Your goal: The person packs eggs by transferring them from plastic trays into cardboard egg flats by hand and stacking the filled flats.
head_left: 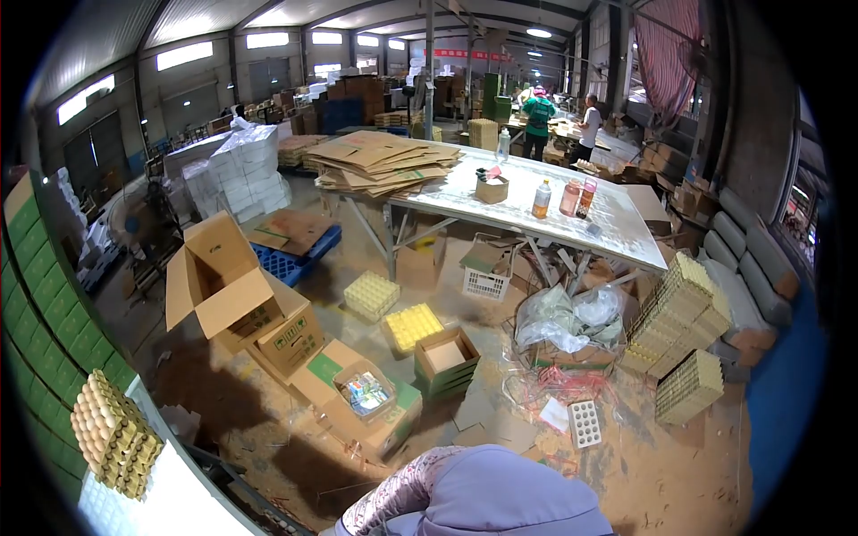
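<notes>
Neither of my hands shows in the head view. At the bottom centre is a person in a lavender garment point(509, 491) with a patterned sleeve point(402, 491); no fingers are visible there. To the lower left, stacked trays of eggs point(112, 433) rest on a white surface point(170, 500). Yellow egg trays point(414, 327) and paler trays point(371, 296) lie on the floor, beside a green and brown open box point(446, 362). An open cardboard carton point(219, 277) stands left of them. A small container of packets point(365, 394) sits on a flat carton point(393, 424).
A long white table point(617, 210) bears flattened cardboard point(384, 161) and bottles point(542, 198). Tall egg-tray stacks point(675, 317) stand at right, near plastic bags point(572, 317). Green boxes point(54, 304) line the left. Two people point(538, 121) point(590, 125) stand at the back.
</notes>
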{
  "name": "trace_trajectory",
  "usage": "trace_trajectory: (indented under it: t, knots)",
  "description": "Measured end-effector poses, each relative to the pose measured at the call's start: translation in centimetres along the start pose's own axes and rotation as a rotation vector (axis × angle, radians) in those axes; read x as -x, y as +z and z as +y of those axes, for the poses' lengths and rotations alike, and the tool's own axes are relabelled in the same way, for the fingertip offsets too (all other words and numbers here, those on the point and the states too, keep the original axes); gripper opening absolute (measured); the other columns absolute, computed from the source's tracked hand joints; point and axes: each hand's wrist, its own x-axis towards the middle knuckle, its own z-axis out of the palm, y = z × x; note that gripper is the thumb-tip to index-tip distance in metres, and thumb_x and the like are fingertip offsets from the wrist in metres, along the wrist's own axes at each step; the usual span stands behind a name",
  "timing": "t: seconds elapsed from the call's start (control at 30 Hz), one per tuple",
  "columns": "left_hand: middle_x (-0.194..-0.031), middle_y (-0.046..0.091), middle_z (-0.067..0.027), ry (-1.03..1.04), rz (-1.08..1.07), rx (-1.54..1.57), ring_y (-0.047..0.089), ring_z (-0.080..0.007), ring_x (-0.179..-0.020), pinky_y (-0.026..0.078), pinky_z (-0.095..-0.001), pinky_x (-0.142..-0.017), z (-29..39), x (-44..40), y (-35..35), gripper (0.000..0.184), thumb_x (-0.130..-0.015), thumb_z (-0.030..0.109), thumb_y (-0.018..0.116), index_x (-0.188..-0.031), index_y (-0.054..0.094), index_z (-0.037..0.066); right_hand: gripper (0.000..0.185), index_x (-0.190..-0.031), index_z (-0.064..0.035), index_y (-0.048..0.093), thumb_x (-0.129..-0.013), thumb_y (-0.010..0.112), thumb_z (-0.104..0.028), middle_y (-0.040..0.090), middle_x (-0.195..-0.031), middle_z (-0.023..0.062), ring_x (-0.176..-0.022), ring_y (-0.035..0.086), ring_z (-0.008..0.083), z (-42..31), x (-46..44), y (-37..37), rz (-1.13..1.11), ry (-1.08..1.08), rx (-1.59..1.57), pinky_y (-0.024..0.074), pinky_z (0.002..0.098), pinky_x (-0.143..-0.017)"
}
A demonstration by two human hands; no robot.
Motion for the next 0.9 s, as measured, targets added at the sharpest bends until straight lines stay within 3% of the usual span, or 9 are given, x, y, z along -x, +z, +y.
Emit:
trace_trajectory:
  t: [0.5,0.6,0.67,0.7,0.73,0.77,0.8,0.83,0.9]
  knots:
    - [-0.147,0.048,-0.0178,-0.098,0.178,0.131,0.05,-0.0314,-0.132,0.046,-0.0381,-0.107,-5.1,4.4,-5.9,0.054,-0.101,0.018,0.059,-0.149,0.041,0.001,0.029,-0.112,-0.0091,0.065,-0.091,0.064,-0.029,0.065,-0.104,0.0153,-0.097,0.063,0.0379,-1.5,-0.5,3.0,-0.138,-0.152,0.022,0.0508,0.049,-0.085]
    - [-0.148,0.047,-0.0177,-0.202,0.361,0.186,0.049,-0.0314,-0.133,0.046,-0.0378,-0.108,-10.3,10.1,-11.0,0.055,-0.101,0.017,0.059,-0.15,0.04,0.001,0.029,-0.112,-0.009,0.065,-0.091,0.065,-0.029,0.065,-0.104,0.0154,-0.096,0.063,0.0383,-3.3,-1.1,4.4,-0.227,-0.313,0.056,0.0507,0.0492,-0.085]
    - [-0.149,0.047,-0.0177,-0.282,0.505,0.252,0.049,-0.0313,-0.133,0.046,-0.0376,-0.108,-12.9,16.3,-14.1,0.056,-0.101,0.017,0.059,-0.151,0.039,0.001,0.03,-0.113,-0.0087,0.066,-0.09,0.065,-0.029,0.067,-0.106,0.0169,-0.1,0.063,0.0384,-7.3,-1.7,2.4,-0.425,-0.229,-0.002,0.0506,0.0483,-0.088]
    - [-0.149,0.047,-0.0176,-0.315,0.572,0.263,0.048,-0.0313,-0.134,0.046,-0.0376,-0.108,-13.2,19.1,-15.1,0.056,-0.101,0.017,0.059,-0.152,0.038,0.001,0.031,-0.11,-0.0101,0.071,-0.089,0.062,-0.031,0.07,-0.098,0.0177,-0.098,0.066,0.0377,-8.9,-2.0,1.5,-0.351,-0.286,-0.127,0.0508,0.0484,-0.088]
    - [-0.149,0.046,-0.0176,-0.347,0.65,0.244,0.048,-0.0313,-0.134,0.046,-0.0375,-0.109,-13.2,22.4,-16.0,0.057,-0.101,0.016,0.059,-0.152,0.038,0.001,0.034,-0.123,-0.0101,0.065,-0.096,0.06,-0.03,0.068,-0.11,0.0176,-0.103,0.063,0.0385,-9.1,-3.1,1.4,-0.491,-0.307,-0.162,0.0502,0.0479,-0.09]
    - [-0.144,0.054,-0.0184,-0.37,0.703,-0.136,0.051,-0.0316,-0.132,0.041,-0.0392,-0.112,-12.6,24.2,-16.7,0.048,-0.101,0.015,0.06,-0.144,0.049,-0.002,0.034,-0.126,-0.0119,0.065,-0.097,0.06,-0.029,0.069,-0.112,0.0151,-0.104,0.064,0.0361,-10.5,-4.5,0.6,-0.557,-0.286,-0.112,0.05,0.0477,-0.09]
    - [-0.136,0.061,-0.0194,-0.38,0.791,-0.195,0.054,-0.0332,-0.13,0.039,-0.0408,-0.112,-11.8,26.0,-17.3,0.04,-0.1,0.015,0.06,-0.135,0.058,-0.004,0.033,-0.125,-0.0117,0.066,-0.096,0.061,-0.027,0.069,-0.112,0.018,-0.102,0.065,0.0365,-12.0,-5.3,-0.4,-0.578,-0.204,-0.008,0.0503,0.0463,-0.095]
    - [-0.134,0.062,-0.0189,-0.425,0.84,-0.236,0.056,-0.0344,-0.128,0.041,-0.0407,-0.11,-12.0,29.0,-17.8,0.038,-0.099,0.014,0.06,-0.134,0.06,-0.001,0.033,-0.126,-0.0121,0.066,-0.097,0.063,-0.027,0.069,-0.114,0.0165,-0.102,0.068,0.031,-9.4,-6.2,2.4,-0.537,-0.266,-0.162,0.0536,0.042,-0.091]
    - [-0.132,0.064,-0.0157,-0.631,0.966,-0.187,0.057,-0.0314,-0.127,0.043,-0.0392,-0.108,-9.7,34.7,-17.0,0.035,-0.098,0.013,0.06,-0.132,0.062,0.002,0.033,-0.125,-0.0104,0.068,-0.094,0.068,-0.021,0.069,-0.118,0.0135,-0.106,0.068,0.0257,-12.7,-7.9,1.3,-0.621,-0.041,-0.295,0.0538,0.0369,-0.092]
